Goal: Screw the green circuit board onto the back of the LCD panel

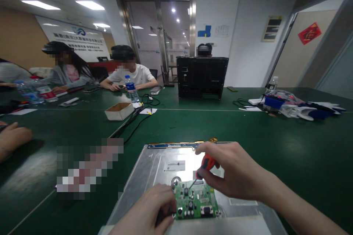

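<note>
A green circuit board point(196, 202) lies on a silver metal panel point(146, 176) in front of me. My right hand point(231, 170) is closed around the red and black handle of a screwdriver point(205, 164). The screwdriver slants down to the left, its tip at the upper part of the board. My left hand point(154, 205) rests at the board's left edge with fingers curled; whether they grip the board is hidden. Along the panel's far edge runs a narrow blue strip board point(171, 146).
A black-backed screen point(202, 77) stands across the green table point(275, 150). Left of it are a cardboard box point(119, 111), a water bottle point(131, 90) and cables. Blue trays point(273, 102) with plastic bags lie far right. Several people sit around; another person's hand point(16, 136) is at left.
</note>
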### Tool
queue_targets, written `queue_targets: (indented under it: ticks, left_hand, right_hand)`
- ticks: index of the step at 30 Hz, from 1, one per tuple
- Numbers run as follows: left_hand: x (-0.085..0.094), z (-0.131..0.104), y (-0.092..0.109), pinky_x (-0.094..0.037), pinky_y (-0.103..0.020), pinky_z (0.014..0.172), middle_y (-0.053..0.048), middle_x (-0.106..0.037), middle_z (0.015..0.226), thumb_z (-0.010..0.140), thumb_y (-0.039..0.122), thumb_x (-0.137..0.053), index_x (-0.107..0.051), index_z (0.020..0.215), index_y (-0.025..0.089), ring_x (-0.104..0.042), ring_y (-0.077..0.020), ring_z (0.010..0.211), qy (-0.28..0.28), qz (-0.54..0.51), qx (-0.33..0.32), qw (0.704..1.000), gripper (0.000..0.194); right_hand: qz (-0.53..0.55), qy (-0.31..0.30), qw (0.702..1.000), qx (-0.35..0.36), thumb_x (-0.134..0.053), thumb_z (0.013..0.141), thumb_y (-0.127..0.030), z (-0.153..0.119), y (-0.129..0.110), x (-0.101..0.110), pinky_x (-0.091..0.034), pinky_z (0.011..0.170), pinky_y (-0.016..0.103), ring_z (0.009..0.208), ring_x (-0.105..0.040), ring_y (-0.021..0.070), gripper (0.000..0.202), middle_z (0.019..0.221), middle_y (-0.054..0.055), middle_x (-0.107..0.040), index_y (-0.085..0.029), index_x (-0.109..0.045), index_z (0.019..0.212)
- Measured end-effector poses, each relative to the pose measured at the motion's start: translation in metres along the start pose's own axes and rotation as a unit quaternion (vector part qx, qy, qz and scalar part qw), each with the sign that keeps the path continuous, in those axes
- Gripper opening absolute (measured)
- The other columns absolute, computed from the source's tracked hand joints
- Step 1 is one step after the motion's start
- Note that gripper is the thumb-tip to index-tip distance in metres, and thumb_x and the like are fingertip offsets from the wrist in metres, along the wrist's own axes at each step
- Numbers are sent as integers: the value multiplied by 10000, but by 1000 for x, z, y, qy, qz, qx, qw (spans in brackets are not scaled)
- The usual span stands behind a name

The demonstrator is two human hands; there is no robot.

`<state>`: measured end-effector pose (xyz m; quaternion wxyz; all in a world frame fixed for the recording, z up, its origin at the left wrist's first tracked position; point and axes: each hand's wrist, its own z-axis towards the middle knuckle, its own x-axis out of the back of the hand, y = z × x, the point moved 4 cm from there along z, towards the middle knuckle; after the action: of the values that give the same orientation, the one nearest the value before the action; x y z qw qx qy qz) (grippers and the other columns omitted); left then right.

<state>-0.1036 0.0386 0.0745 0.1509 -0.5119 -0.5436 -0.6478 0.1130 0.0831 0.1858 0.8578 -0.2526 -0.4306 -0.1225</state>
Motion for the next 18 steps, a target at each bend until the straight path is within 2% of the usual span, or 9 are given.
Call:
queue_targets:
  ticks: [4, 7, 10, 12, 15, 18]
  left_hand:
    - [2, 0, 4, -451, -325, 781, -11, -616, 917, 784, 96, -560, -605, 902, 211, -571, -210, 856, 15, -1, 2, 1000, 171]
    - [5, -2, 5, -460, -327, 782, -15, -619, 915, 771, 92, -558, -604, 915, 208, -573, -207, 833, 29, 1, 2, 1000, 191]
    - [13, -7, 4, -473, -325, 768, -18, -631, 912, 853, 151, -534, -605, 949, 216, -587, -206, 807, 58, -1, -5, 998, 136]
    - [23, -8, 4, -478, -325, 782, -25, -645, 923, 922, 191, -487, -610, 964, 222, -605, -212, 830, 85, 1, -21, 996, 134]
    - [42, 3, 2, -479, -323, 814, -38, -669, 947, 942, 208, -469, -624, 969, 220, -626, -222, 884, 115, 30, -48, 992, 159]
    - [56, 28, -6, -475, -343, 873, -55, -687, 1020, 922, 205, -491, -638, 1025, 206, -628, -234, 957, 125, 57, -32, 990, 180]
  right_hand:
    - [21, 22, 997, -68, -593, 901, -243, -22, 23, 9, -407, 552, 263, 554, -590, 134, 174, 715, -12, -697, -196, -570, 1068]
    - [66, 63, 982, -167, -611, 902, -345, -43, 52, 13, -415, 525, 270, 533, -563, 139, 145, 699, -1, -671, -210, -592, 949]
    - [136, 123, 938, -294, -710, 829, -458, -70, 88, 8, -444, 538, 283, 606, -589, 167, 268, 740, 15, -660, -219, -590, 848]
    - [222, 161, 889, -366, -798, 728, -470, -87, 108, -1, -422, 506, 271, 559, -538, 148, 360, 667, -18, -603, -221, -540, 769]
    - [267, 164, 864, -394, -779, 723, -528, -100, 123, -18, -432, 483, 265, 525, -513, 138, 425, 619, -39, -569, -228, -484, 785]
    - [299, 158, 849, -407, -736, 733, -585, -104, 124, -31, -444, 480, 259, 549, -545, 147, 451, 651, -13, -615, -230, -463, 792]
